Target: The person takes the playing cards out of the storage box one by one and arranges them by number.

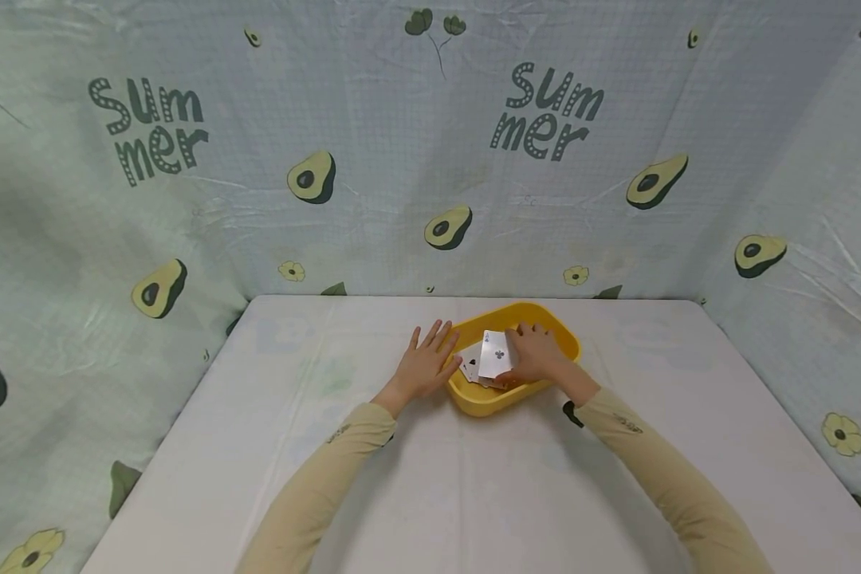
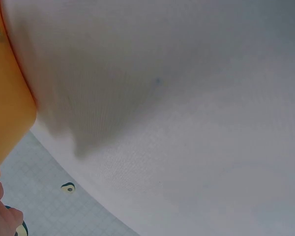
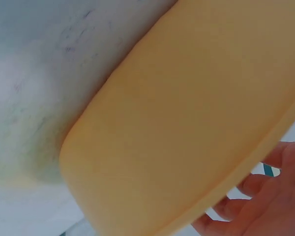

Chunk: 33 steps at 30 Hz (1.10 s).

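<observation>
hidden: the right hand [image 1: 538, 355] covers part of the cards in the yellow tray [image 1: 563, 339]; card faces under the top one are too small to read. Left wrist view shows only a fingertip edge at 7 o'clock, a strip of tray [image 2: 7, 98] at 9 o'clock and blurred worktop [image 2: 187, 123]. Right wrist view is mostly the tray's outer wall [image 3: 187, 113], with the fingers [image 3: 270, 206] cut off at 5 o'clock.
left hand: left hand [image 1: 425, 363] lies flat on the worktop [image 1: 473, 478], fingers spread and straight, touching the tray's 9 o'clock wall; grip released, holding nothing.
right hand: reaches into the tray from 4 o'clock, fingers curled round a playing card [image 1: 496, 355]; grip grasping the card, held upright and slightly tilted.
card: white, one club pip visible; sits over the tray's middle, more cards [image 1: 471, 363] lying at its 8 o'clock inside the tray.
tray: near the worktop's centre, between both hands.
sleeves: beige, both arms coming from 6 o'clock.
writing: "Summer" printed twice on the avocado-pattern backdrop [image 1: 430, 159], at 10 and 1 o'clock.
</observation>
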Motion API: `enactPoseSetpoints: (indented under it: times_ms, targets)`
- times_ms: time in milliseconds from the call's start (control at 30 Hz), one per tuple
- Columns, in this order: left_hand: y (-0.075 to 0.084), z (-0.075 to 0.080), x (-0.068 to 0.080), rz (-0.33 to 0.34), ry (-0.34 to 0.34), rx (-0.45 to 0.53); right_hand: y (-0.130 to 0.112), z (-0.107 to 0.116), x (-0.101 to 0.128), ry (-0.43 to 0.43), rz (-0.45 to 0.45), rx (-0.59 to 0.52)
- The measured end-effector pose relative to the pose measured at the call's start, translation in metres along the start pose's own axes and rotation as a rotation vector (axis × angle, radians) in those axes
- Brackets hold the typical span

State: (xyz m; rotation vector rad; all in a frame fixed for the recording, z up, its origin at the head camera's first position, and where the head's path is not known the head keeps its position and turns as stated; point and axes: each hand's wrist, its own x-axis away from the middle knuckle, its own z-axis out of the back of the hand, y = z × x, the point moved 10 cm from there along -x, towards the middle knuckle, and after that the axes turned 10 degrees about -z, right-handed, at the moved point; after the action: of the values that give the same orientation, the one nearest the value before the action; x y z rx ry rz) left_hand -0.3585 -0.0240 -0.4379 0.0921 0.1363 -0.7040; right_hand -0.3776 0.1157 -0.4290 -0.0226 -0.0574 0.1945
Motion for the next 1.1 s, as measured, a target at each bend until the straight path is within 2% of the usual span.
enactPoseSetpoints:
  times_ms: [133, 367, 567, 767, 1100]
  targets:
    - [-0.001, 0.001, 0.0, 0.003, -0.008, -0.002, 0.004, 0.006, 0.001, 0.032, 0.006, 0.021]
    - [-0.001, 0.0, -0.001, -0.002, -0.005, -0.001, 0.008, 0.022, 0.007, 0.09, 0.035, -0.025]
    - [-0.001, 0.0, -0.002, -0.005, 0.005, 0.006, 0.013, 0.035, 0.014, 0.133, 0.055, -0.011]
    - [-0.001, 0.0, -0.002, -0.01, 0.001, -0.002, 0.02, 0.046, 0.022, 0.166, 0.065, 0.042]
    - [-0.001, 0.001, 0.0, -0.007, 0.003, 0.009, 0.047, 0.053, 0.031, 0.211, 0.05, 0.107]
